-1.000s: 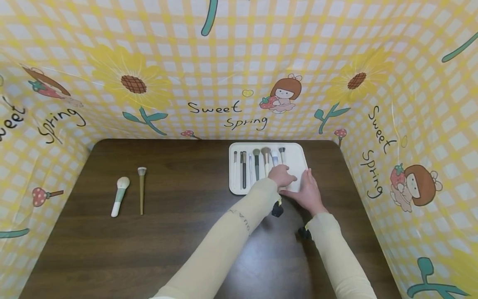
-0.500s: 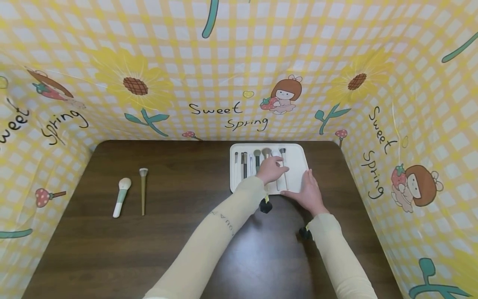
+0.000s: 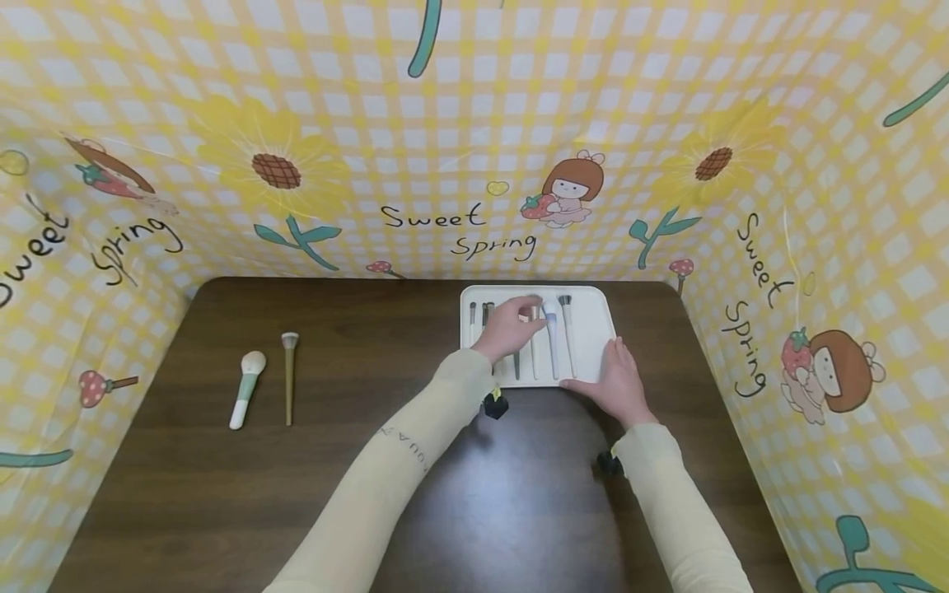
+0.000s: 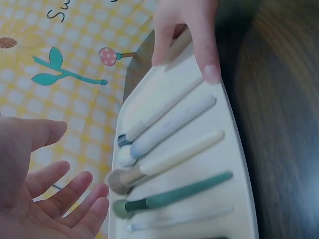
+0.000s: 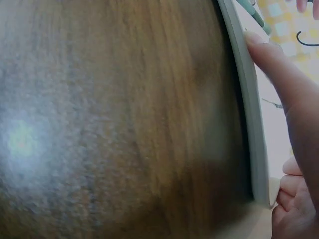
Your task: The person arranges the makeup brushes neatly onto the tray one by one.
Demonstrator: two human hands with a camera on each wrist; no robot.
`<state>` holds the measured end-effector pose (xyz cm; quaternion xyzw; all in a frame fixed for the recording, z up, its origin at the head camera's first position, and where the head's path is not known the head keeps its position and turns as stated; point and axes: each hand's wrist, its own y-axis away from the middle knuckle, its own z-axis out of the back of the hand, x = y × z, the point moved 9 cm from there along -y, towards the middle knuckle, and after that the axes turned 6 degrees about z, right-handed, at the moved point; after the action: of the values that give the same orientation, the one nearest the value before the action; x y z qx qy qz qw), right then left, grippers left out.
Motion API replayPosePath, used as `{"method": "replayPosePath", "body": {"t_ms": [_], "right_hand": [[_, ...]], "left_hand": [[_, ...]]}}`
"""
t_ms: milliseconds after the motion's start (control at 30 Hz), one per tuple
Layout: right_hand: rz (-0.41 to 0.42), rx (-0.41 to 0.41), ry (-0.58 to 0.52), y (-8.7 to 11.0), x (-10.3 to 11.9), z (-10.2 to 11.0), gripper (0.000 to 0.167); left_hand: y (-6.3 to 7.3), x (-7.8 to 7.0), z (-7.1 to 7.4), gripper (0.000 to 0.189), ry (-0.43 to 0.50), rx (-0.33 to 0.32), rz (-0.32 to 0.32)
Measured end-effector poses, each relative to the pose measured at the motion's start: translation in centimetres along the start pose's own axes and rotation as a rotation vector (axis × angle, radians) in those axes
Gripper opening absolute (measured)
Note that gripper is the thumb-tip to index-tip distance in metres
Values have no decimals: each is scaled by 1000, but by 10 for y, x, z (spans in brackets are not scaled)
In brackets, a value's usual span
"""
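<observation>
A white tray (image 3: 591, 329) holds a row of several makeup brushes. My left hand (image 3: 511, 325) hovers over the brushes, thumb and fingers apart, with nothing held; it hides some of them in the head view. In the left wrist view, a green brush (image 4: 189, 193), a cream-handled brush (image 4: 187, 153), a pale blue-handled brush (image 4: 174, 123) and a white-handled brush (image 4: 164, 107) lie side by side. My right hand (image 3: 621, 383) grips the tray's near right corner, thumb at the near rim and fingers along the right side.
On the left of the dark wooden table (image 3: 185, 494) lie a brush with a green and white handle (image 3: 247, 389) and a tan-handled brush (image 3: 290, 379). A yellow checked cloth (image 3: 415, 165) stands around the back and sides.
My left hand has moved leftward over the tray, from near the rightmost brush, uncovering the brushes at the right. The right hand stays at the tray's corner.
</observation>
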<state>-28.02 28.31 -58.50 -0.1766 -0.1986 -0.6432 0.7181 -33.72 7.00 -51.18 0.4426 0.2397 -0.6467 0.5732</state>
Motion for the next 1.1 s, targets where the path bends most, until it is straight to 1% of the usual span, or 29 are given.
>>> {"method": "replayPosePath", "body": {"t_ms": [100, 167, 267, 433, 633, 800, 967, 1100], "right_hand": [[-14, 8, 17, 1, 0, 2, 141], [-28, 17, 23, 1, 0, 3, 142], [-34, 26, 27, 2, -1, 3, 142], [-32, 36, 25, 0, 0, 2, 140], [-19, 32, 36, -1, 3, 2, 139], [-6, 25, 37, -1, 4, 2, 139], [-10, 27, 42, -2, 3, 2, 140], [-12, 20, 43, -2, 4, 4, 140]], "left_hand": [[2, 6, 6, 48, -1, -15, 7], [4, 11, 10, 49, -6, -24, 25], [5, 15, 16, 51, -16, -34, 29], [6, 18, 30, 47, -9, -59, 17], [7, 23, 44, 51, 17, -72, 17], [11, 27, 58, 52, 19, -96, 18], [15, 32, 72, 55, -4, -111, 35], [21, 40, 83, 57, -10, -113, 70]]}}
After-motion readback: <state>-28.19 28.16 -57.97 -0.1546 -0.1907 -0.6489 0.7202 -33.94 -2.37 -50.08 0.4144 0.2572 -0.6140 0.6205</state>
